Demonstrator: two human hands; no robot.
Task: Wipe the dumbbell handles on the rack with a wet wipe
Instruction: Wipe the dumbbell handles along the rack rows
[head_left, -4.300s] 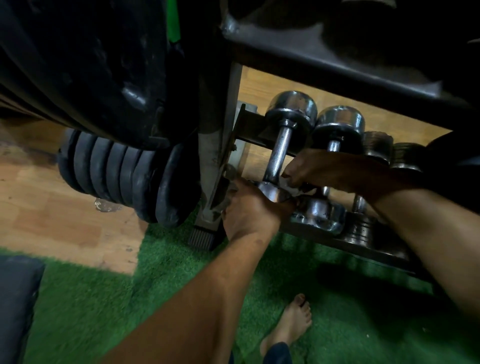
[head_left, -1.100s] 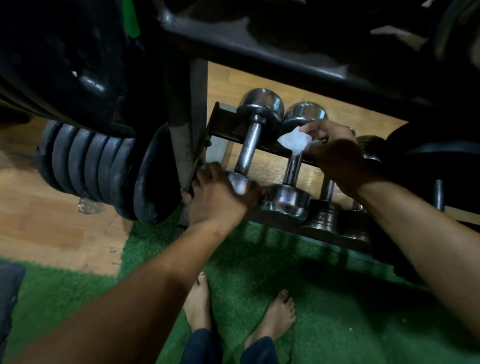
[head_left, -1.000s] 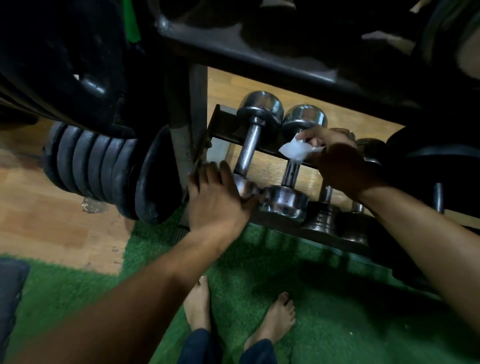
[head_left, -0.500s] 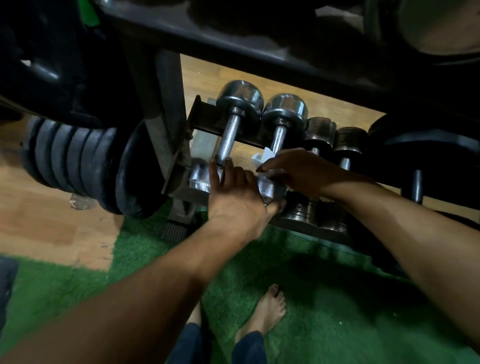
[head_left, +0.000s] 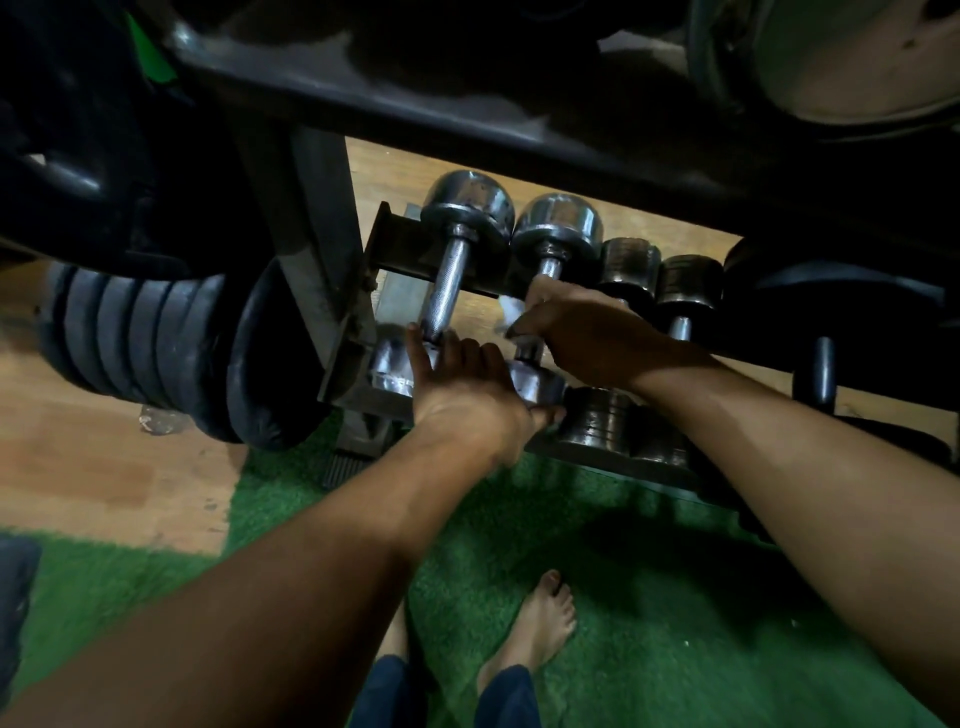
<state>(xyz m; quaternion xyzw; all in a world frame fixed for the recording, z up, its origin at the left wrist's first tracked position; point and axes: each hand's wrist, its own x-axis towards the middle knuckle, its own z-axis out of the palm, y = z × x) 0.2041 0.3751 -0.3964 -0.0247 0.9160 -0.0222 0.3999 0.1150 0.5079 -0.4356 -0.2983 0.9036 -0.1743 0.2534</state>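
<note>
Gripping second chrome dumbbell's handle (head_left: 531, 347) through wet wipe (head_left: 511, 310), right hand (head_left: 582, 335) now lowered from far head. Left hand (head_left: 465, 387), fingers extended, bracing near heads at rack's front rail (head_left: 597, 457). Handle wipe under way.

On the rack (head_left: 395, 249), the right hand (head_left: 582, 332) grips a white wipe (head_left: 511, 312) around the second dumbbell's handle (head_left: 543, 270), while the left hand (head_left: 462, 389) rests on the near dumbbell ends above green turf (head_left: 649, 597).

Chrome dumbbells (head_left: 457, 249) with cross-hatched handles, a seemingly white wipe (head_left: 511, 310), green turf (head_left: 649, 597), black plates (head_left: 171, 358).
</note>
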